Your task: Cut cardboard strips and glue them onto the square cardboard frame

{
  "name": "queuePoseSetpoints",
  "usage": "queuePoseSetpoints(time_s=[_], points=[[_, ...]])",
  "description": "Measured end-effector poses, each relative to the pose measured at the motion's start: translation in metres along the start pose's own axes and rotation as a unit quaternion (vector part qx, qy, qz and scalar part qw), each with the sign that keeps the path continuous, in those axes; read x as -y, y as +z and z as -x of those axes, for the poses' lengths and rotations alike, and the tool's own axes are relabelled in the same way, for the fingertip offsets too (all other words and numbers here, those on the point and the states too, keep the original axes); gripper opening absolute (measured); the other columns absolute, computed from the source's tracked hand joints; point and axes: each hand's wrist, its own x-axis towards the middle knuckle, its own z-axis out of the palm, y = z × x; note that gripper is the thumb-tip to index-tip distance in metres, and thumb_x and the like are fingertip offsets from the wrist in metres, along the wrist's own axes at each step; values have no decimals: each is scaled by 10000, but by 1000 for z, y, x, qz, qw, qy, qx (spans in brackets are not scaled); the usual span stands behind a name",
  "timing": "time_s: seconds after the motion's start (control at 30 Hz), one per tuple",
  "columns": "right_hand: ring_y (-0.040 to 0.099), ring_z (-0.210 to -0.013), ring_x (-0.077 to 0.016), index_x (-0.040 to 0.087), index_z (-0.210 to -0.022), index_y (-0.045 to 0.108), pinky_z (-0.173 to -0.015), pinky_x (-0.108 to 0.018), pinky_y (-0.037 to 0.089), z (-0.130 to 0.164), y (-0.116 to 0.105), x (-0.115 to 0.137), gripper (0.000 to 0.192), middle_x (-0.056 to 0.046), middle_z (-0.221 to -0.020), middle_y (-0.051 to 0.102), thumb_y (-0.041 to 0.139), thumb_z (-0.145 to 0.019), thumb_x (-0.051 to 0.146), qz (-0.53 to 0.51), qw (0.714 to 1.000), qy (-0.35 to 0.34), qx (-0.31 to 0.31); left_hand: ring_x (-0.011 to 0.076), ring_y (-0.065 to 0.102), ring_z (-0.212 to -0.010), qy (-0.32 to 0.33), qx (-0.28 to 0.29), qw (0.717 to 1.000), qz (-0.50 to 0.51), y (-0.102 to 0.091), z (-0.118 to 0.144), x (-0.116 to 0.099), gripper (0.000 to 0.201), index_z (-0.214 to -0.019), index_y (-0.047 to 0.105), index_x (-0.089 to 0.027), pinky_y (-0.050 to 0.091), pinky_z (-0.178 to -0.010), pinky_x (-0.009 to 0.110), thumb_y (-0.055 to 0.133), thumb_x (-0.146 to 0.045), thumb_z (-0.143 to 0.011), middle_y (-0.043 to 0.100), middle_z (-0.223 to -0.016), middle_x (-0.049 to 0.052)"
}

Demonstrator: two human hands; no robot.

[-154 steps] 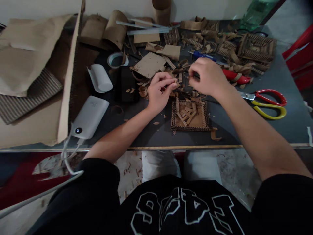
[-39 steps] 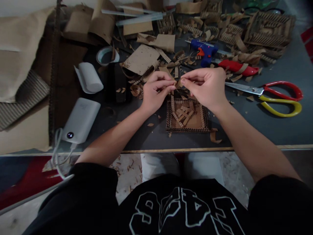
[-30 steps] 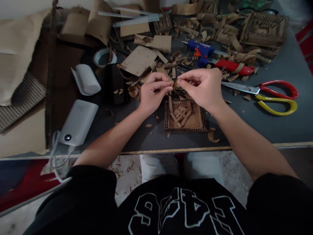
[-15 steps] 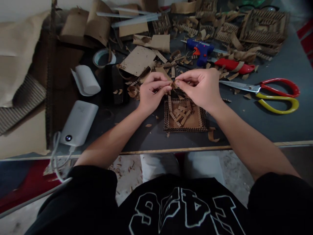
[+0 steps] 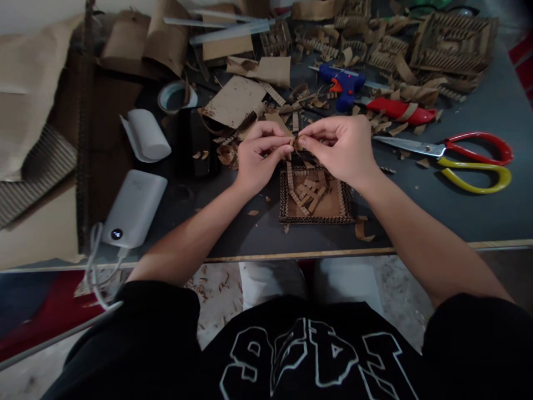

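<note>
My left hand (image 5: 260, 155) and my right hand (image 5: 341, 147) meet fingertip to fingertip above the dark table, both pinching one small cardboard strip (image 5: 296, 143). Right below them lies a square cardboard tray (image 5: 345, 205) with a ridged rim and several short corrugated strips loose inside it. More strips and scraps lie scattered just beyond my hands.
Red and yellow scissors (image 5: 470, 161) lie to the right, a blue glue gun (image 5: 343, 86) and a red tool (image 5: 397, 111) behind. A white power bank (image 5: 133, 208) with a cable, a white paper roll (image 5: 145, 136), a tape ring (image 5: 177, 97) and cardboard sheets (image 5: 37, 94) fill the left.
Five seconds ago my hands were apart, picking among the scraps. Since about a second ago they stay joined on the small strip with hardly any motion.
</note>
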Motion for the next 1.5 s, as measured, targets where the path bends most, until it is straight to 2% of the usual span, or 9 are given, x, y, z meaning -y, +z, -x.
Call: queuePoseSetpoints(time_s=[0.43, 0.77, 0.93, 1.03, 1.1, 1.23, 1.5], points=[[759, -816, -241, 221, -848, 762, -763, -407, 662, 2, 9, -5, 130, -23, -740, 747, 780, -844, 349, -8, 999, 37, -26, 176, 692, -894, 1, -18, 999, -36, 0, 0, -1, 426, -885, 817, -246, 575, -731, 306, 714, -656, -839, 725, -952, 71], [749, -756, -231, 208, -824, 738, -686, -384, 649, 2, 8, -4, 118, -34, -701, 732, 766, -861, 316, -32, 997, 69, -11, 178, 696, -905, 3, -22, 999, -34, 0, 2, -1, 414, -918, 817, -263, 584, -745, 311, 730, -657, -822, 714, -962, 61], [753, -807, -248, 216, -812, 737, -728, -405, 660, 2, 8, -6, 119, -51, -734, 743, 779, -849, 321, -42, 996, 79, -12, 175, 689, -874, 7, -17, 999, -38, -2, 2, -3, 429, -900, 820, -262, 581, -708, 303, 730, -672, -808, 715, -956, 65], [736, -742, -228, 214, -817, 744, -674, -381, 652, 2, 10, -11, 114, -47, -712, 732, 771, -859, 316, -49, 994, 94, -5, 180, 688, -891, 3, -16, 999, -45, -2, 2, -5, 435, -896, 817, -262, 583, -719, 308, 729, -677, -804, 715, -956, 65], [691, -634, -187, 213, -837, 747, -577, -339, 618, 2, 11, -14, 117, -32, -680, 712, 770, -866, 324, -52, 993, 101, 3, 176, 685, -880, 7, -13, 999, -44, -2, 2, -5, 430, -889, 818, -262, 578, -709, 304, 728, -674, -805, 714, -950, 64], [538, -453, -91, 193, -827, 743, -416, -240, 467, 2, 11, -8, 117, -2, -634, 673, 794, -845, 297, -73, 988, 137, 0, 159, 680, -847, 23, -6, 999, -28, -3, 3, -3, 410, -900, 823, -261, 564, -679, 281, 753, -651, -793, 709, -947, 51], [401, -401, -30, 162, -740, 716, -380, -188, 311, -2, 6, 17, 129, 39, -542, 554, 773, -837, 98, -144, 964, 224, -1, 139, 675, -821, 63, -20, 997, -27, -2, 2, 0, 301, -906, 824, -279, 569, -667, 270, 776, -564, -821, 701, -929, 35]])
